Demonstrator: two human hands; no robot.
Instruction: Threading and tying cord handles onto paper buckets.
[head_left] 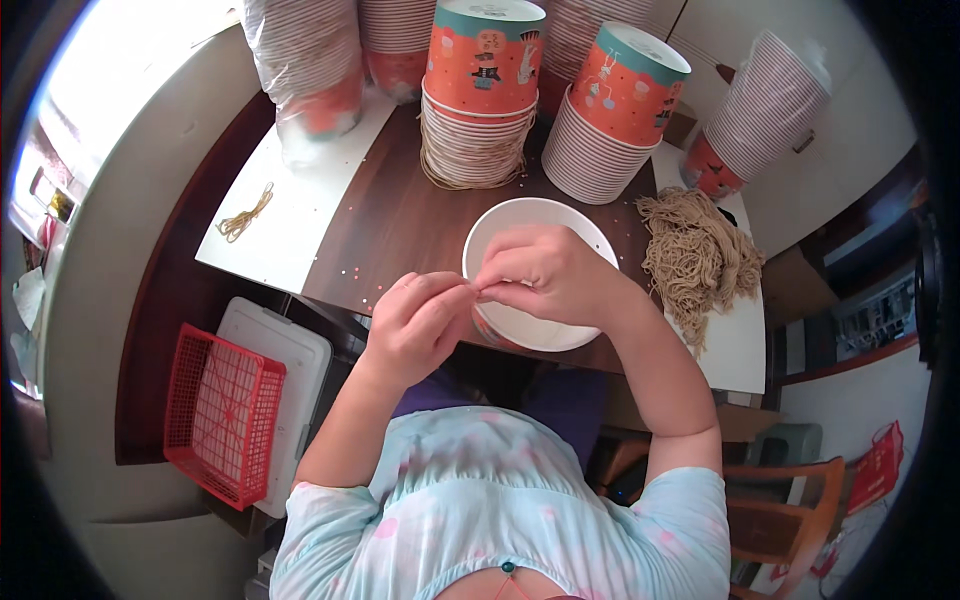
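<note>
In front of my body, my left hand and my right hand meet fingertip to fingertip. Both are pinched closed; whatever lies between the fingertips is too small to make out. Under my right hand a large white-lined paper bucket stands with its mouth up at the table's near edge. My right hand and wrist cover part of its opening. Just beyond it is an upside-down bucket stack with tan string looped around its lower rims. To the right lies a tangled heap of tan string.
Another orange and teal bucket stack leans at the back right. Plastic-wrapped stacks line the back. A small string bundle rests on the table's white left part. Below left is a red basket; a wooden chair is at lower right.
</note>
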